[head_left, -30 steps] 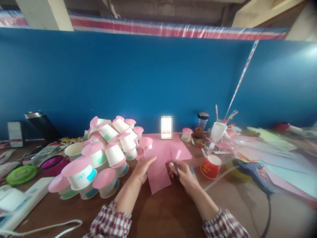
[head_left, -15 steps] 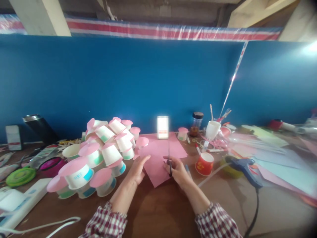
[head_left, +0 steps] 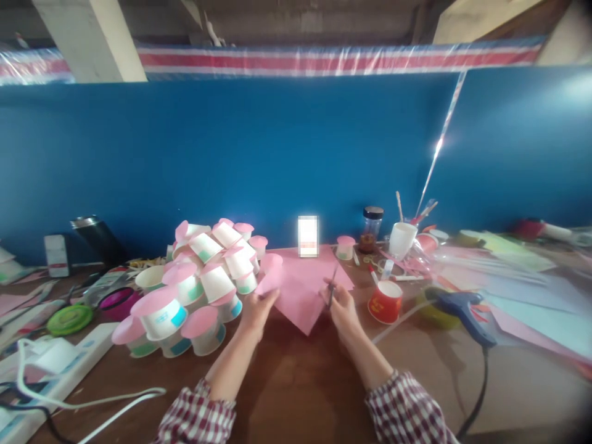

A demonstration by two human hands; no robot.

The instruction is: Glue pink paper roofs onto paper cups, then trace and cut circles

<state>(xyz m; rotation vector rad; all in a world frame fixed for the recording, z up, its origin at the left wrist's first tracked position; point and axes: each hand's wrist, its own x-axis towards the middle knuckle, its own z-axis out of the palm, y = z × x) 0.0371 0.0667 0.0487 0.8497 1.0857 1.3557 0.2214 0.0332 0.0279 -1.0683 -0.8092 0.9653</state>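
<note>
Pink paper [head_left: 303,299] lies in front of me with one corner pointing toward me. My left hand [head_left: 256,313] pinches its left edge between thumb and fingers. In my right hand [head_left: 342,308] are dark-handled scissors [head_left: 331,290], blades pointing away from me, beside the paper's right edge. Left of the paper stands a heap of white paper cups [head_left: 217,280], many topped with pink paper discs. One similar capped cup [head_left: 345,248] stands behind the paper, on the right.
A red paper cup [head_left: 385,301] and a blue glue gun [head_left: 467,308] with a cord are on the right. Behind them stand a lidded jar [head_left: 370,228] and a white cup of tools [head_left: 400,239]. A power strip [head_left: 69,376] lies at left, before a blue partition [head_left: 277,142].
My left hand has closed on the paper's left edge. The paper's near corner has swung rightward, and the scissors have moved right and tilted. The camera view has shifted slightly.
</note>
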